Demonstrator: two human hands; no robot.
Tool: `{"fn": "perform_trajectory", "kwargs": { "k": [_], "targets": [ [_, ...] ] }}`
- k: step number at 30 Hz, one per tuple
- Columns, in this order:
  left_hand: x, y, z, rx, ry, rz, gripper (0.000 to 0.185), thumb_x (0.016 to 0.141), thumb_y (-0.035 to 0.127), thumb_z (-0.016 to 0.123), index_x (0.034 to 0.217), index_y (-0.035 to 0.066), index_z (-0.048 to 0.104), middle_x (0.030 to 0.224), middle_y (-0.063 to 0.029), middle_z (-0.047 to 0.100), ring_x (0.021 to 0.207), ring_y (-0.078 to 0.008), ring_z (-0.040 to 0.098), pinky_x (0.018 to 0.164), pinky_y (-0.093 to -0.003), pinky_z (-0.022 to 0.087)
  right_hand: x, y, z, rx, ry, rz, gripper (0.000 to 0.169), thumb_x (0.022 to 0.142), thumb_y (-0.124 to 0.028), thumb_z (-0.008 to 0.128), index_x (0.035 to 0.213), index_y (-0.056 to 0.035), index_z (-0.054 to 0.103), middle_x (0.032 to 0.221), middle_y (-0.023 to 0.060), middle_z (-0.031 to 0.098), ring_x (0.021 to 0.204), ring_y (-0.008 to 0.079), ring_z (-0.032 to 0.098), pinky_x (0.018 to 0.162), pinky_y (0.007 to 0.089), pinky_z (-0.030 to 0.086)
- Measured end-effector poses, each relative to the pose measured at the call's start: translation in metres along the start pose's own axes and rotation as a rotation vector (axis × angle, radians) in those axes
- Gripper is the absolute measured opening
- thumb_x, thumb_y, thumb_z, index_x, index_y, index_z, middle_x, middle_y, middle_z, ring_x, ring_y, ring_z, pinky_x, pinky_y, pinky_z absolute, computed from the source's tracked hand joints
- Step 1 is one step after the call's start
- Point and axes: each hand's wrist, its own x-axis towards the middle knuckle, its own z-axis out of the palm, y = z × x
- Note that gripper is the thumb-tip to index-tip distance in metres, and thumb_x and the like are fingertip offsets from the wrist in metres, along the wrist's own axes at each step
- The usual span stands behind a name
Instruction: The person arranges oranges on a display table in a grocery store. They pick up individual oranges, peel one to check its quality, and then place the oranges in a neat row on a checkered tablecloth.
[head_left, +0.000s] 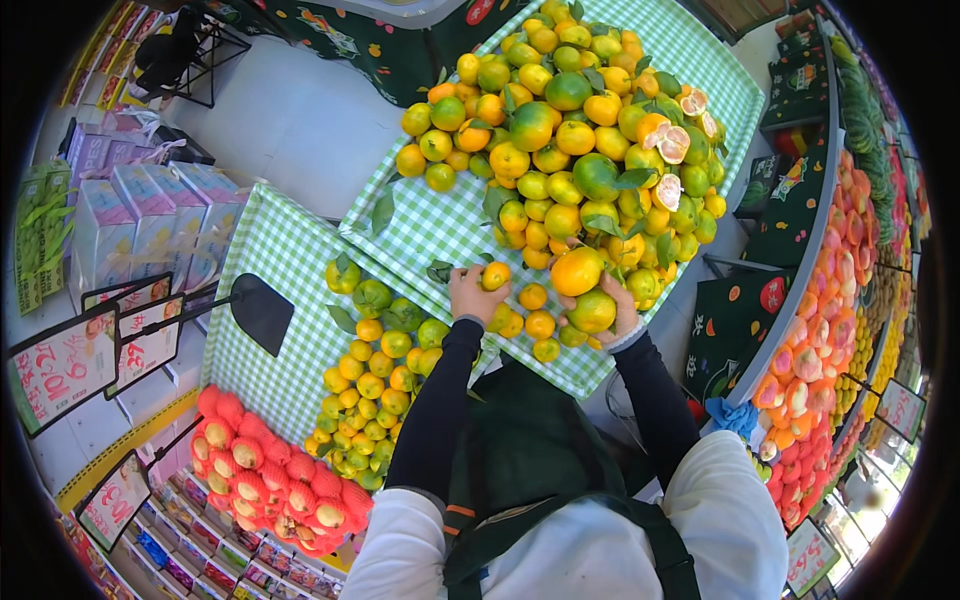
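My left hand (478, 297) is closed around a small orange mandarin (496, 276) above the near edge of the checked display. In my right hand (619, 301) is a large yellow-green mandarin (592, 310). A second large, yellow-orange mandarin (577, 271) sits against that hand's fingers; whether it is gripped too, I cannot tell. Several loose mandarins (539, 324) lie on the cloth between my hands. Beyond them rises a big heap of mandarins (562, 184) with green leaves, and some peeled, opened ones (673, 145) rest on its right side.
Left of me, another checked cloth (259, 225) carries smaller mandarins (367, 386) and fruit in red foam nets (277, 480). Price signs (64, 367) stick out at far left, near gift boxes (142, 217). A curved fruit shelf (806, 247) runs along the right.
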Motion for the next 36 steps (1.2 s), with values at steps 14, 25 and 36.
{"fn": "perform_trajectory", "kwargs": {
  "k": [14,25,36],
  "targets": [
    [-0.024,-0.008,-0.016,-0.238,-0.095,-0.023,0.048,0.074,0.045,0.068,0.099,0.006,0.055,0.101,-0.0175,0.052,0.09,-0.0356,0.053,0.078,-0.0418,0.044,-0.025,0.057,-0.025,-0.37,0.416,0.266,0.045,0.091,-0.023,0.057,0.129,-0.0062,0.039,0.115,0.0145,0.052,0.094,0.0251,0.06,0.075,0.041,0.053],
    [-0.017,0.015,0.008,-0.056,-0.247,-0.221,0.071,0.073,0.064,0.058,0.121,0.012,0.053,0.122,-0.0155,0.04,0.104,-0.0419,0.047,0.09,-0.0474,0.041,-0.01,0.082,-0.081,-0.442,0.522,0.278,0.043,0.088,-0.022,0.061,0.125,-0.0085,0.042,0.115,0.0141,0.053,0.095,0.0262,0.061,0.074,0.0435,0.055],
    [-0.013,0.027,0.017,0.071,-0.146,-0.069,0.055,0.075,0.054,0.065,0.111,0.011,0.06,0.105,-0.0156,0.048,0.097,-0.0332,0.055,0.084,-0.04,0.046,0.01,0.056,-0.087,-0.206,0.37,0.456,0.045,0.09,-0.026,0.056,0.13,-0.0166,0.038,0.121,0.0134,0.05,0.096,0.0309,0.063,0.07,0.0442,0.056]
  ]
}}
